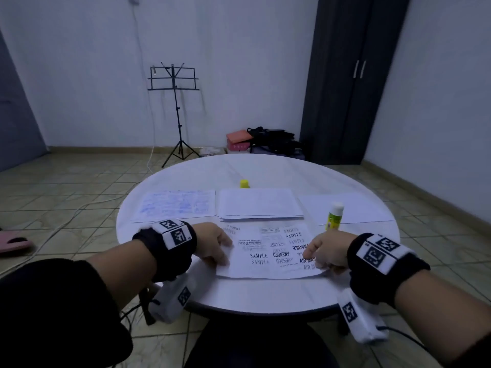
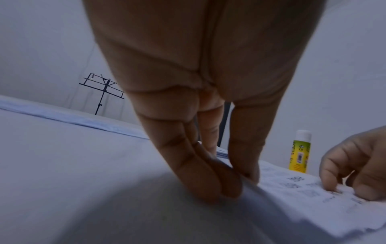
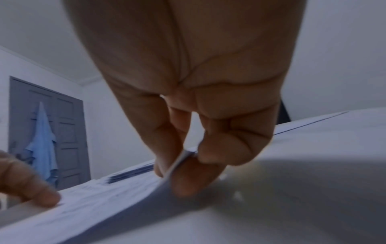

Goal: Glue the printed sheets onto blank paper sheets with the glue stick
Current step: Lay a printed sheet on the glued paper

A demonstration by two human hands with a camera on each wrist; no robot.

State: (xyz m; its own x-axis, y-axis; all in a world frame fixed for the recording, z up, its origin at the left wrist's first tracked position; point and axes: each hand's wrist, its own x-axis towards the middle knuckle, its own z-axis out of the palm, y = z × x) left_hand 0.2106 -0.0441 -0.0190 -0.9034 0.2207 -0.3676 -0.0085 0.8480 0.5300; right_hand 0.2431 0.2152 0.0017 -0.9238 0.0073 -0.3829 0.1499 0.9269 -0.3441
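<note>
A printed sheet [image 1: 271, 251] with stamped words lies at the near edge of the round white table [image 1: 265, 168]. My left hand [image 1: 225, 251] pinches its left edge; in the left wrist view the thumb [image 2: 244, 165] is on top with the other fingers beneath the lifted edge. My right hand [image 1: 309, 254] pinches the right edge [image 3: 177, 163] between thumb and fingers, and that edge is raised off the table. The glue stick [image 1: 334, 216] stands upright and uncapped just beyond my right hand. Its yellow cap [image 1: 244, 184] sits farther back. A stack of blank sheets [image 1: 259, 204] lies behind the printed sheet.
A sheet with blue writing [image 1: 175, 205] lies at the back left and a single blank sheet [image 1: 353, 208] at the back right, under the glue stick. A music stand [image 1: 174, 107], bags [image 1: 271, 140] and a dark wardrobe [image 1: 353, 75] are beyond the table.
</note>
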